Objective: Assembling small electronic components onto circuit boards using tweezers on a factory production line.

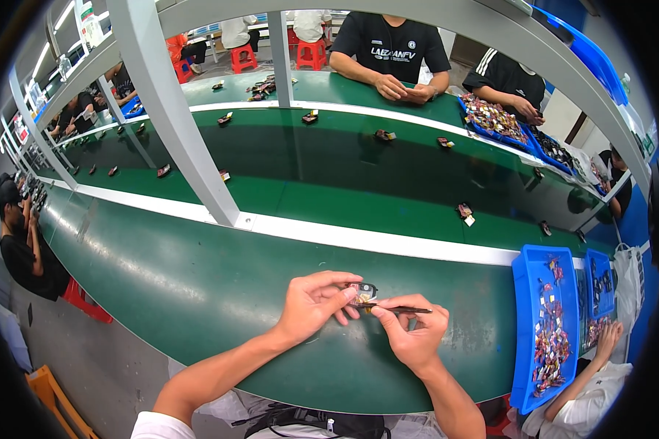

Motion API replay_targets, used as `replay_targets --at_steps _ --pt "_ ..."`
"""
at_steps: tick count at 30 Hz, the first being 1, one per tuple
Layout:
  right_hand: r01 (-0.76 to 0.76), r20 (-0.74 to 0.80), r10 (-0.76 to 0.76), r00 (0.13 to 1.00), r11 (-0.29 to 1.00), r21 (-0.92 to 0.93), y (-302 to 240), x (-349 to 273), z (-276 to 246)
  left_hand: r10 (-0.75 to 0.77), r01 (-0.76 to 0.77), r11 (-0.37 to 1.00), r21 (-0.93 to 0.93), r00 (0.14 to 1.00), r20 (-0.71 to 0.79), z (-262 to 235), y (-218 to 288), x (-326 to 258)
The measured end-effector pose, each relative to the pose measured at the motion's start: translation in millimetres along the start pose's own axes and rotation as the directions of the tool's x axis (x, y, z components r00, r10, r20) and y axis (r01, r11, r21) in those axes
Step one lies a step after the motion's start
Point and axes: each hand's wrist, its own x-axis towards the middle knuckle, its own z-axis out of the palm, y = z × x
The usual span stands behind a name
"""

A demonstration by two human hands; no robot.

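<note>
Above the green workbench [220, 289], my left hand [307, 307] pinches a small black plastic casing [365, 290] between thumb and fingers. Reddish and gold parts show inside the casing. My right hand [416, 338] is closed round a slim dark tool [410, 309], shaped like tweezers, that lies nearly level. Its tip meets the casing's lower edge beside my left fingertips. Whether the tip touches the inner parts is too small to make out.
A blue tray [522, 329] of small colourful parts stands at my right, beside a smaller blue tray [600, 282]. Beyond a white rail [359, 235], a green conveyor belt [271, 157] carries scattered casings. A grey post [176, 110] rises at left. Co-workers sit around the line.
</note>
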Motion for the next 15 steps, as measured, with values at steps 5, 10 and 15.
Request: replay_targets --at_steps 5,10,15 --pt "-0.009 -0.027 0.009 1.0 1.0 0.0 -1.0 -1.1 0.7 0.01 -0.01 1.0 -0.013 1.0 -0.019 -0.5 2.6 1.5" --pt "0.047 0.006 -0.047 0.999 0.998 -0.033 -3.8 0.0 1.4 0.022 -0.022 1.0 -0.008 0.999 -0.035 0.4 2.1 1.4" --pt "0.079 0.008 -0.078 0.997 0.996 -0.049 -3.2 -0.4 2.4 0.021 -0.021 1.0 -0.005 0.999 -0.035 1.1 2.3 1.4"
